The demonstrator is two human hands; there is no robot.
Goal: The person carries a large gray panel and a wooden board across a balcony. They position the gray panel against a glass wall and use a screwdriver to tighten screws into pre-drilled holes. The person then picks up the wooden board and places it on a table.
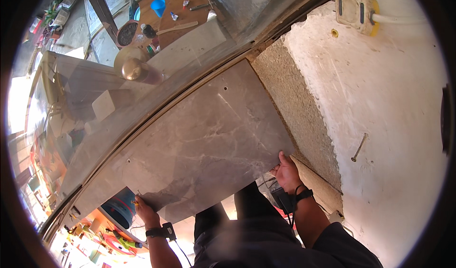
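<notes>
In the head view, the grey slab [204, 139] lies just ahead of both hands, its long axis running along the window frame [190, 88]. The right hand [288, 174] grips its near right corner; the left hand [147, 214] seems to grip the near edge farther left, fingers partly hidden.

A: Where did the hands lie?

B: The left hand [147, 215] lay between seven and eight o'clock, its digits bent and directed toward eleven. The right hand [288, 177] lay near four, the thumb [283, 158] extended toward eleven, the fingers [274, 171] curled toward nine.

A: And the forearms?

B: The left forearm [162, 253], bare, rose from seven o'clock; the right forearm [311, 220], also bare, entered between four and five.
</notes>
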